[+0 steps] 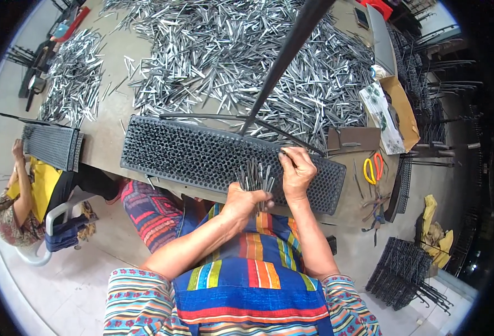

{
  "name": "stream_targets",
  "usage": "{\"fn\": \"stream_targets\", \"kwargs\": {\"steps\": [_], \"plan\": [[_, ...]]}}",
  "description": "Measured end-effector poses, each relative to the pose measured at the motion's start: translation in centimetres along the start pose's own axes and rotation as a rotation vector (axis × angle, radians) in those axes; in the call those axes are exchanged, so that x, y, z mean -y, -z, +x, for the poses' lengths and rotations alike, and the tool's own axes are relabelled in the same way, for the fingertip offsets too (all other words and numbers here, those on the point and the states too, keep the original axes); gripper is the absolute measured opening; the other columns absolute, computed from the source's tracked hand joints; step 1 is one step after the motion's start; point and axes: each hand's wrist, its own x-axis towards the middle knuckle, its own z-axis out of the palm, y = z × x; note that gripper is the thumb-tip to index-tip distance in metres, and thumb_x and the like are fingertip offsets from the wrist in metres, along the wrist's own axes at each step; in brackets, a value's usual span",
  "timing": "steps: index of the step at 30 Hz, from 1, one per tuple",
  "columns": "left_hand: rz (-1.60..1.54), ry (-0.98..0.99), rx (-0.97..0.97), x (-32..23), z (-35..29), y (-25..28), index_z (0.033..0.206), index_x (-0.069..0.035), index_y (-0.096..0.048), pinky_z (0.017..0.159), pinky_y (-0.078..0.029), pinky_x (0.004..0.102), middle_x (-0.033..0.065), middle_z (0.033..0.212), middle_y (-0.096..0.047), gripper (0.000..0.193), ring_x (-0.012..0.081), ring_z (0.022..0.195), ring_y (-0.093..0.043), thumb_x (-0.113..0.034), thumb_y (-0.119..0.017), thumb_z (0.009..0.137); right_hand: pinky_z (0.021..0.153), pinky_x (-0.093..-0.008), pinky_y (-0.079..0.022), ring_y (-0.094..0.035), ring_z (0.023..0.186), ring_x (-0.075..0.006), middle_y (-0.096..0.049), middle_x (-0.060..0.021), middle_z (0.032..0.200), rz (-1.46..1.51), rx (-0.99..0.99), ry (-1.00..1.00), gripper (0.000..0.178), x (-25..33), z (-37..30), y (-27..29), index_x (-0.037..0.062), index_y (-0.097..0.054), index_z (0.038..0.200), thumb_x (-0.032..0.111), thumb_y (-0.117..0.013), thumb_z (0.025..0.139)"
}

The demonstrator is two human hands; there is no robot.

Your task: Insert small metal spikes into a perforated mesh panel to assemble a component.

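Observation:
A long black perforated board (326, 187) lies tilted in front of me, with rows of round holes. Dark pieces stand in many of its holes at the left and middle. My left hand (240, 203) is closed around a bundle of thin metal strips (251, 175), their ends fanning upward over the board's near edge. Over the right part of the board, my right hand (298, 172) has thumb and fingers pinched together. Whatever is between those fingertips is too small to make out. A dark rod (283, 64) rises from a bar behind the board.
A broad heap of loose metal strips (219, 61) covers the table beyond the board; a smaller pile (76, 75) lies left. Scissors with orange and yellow handles (369, 171) and a cardboard box (402, 112) are at right. A co-worker (14, 207) handles another board (51, 147) at left.

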Motion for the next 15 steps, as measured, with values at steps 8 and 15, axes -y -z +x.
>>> {"fn": "stream_targets", "kwargs": {"steps": [8,15], "plan": [[-0.046,0.020,-0.055,0.25,0.17,0.32,0.088,0.003,-0.061,0.050,-0.052,0.0302,0.0108,0.075,-0.067,0.016,0.0205,0.059,-0.066,0.008,-0.066,0.074,0.057,-0.0246,-0.043,-0.055,0.063,-0.0113,-0.064,-0.0059,0.076,-0.036,-0.015,-0.082,0.017,0.25,0.02,0.35,-0.0034,-0.070,0.090,-0.005,-0.072,0.074],[-0.087,0.011,-0.067,-0.39,-0.28,0.14,0.087,0.003,-0.061,0.049,-0.053,0.0293,0.0113,0.076,-0.067,0.016,0.0206,0.058,-0.066,0.009,-0.067,0.073,0.061,-0.0298,-0.047,-0.062,0.064,-0.0212,-0.064,-0.0123,0.074,-0.169,0.078,-0.063,0.016,0.62,0.73,0.57,-0.0042,-0.069,0.089,0.001,-0.070,0.074]]}}
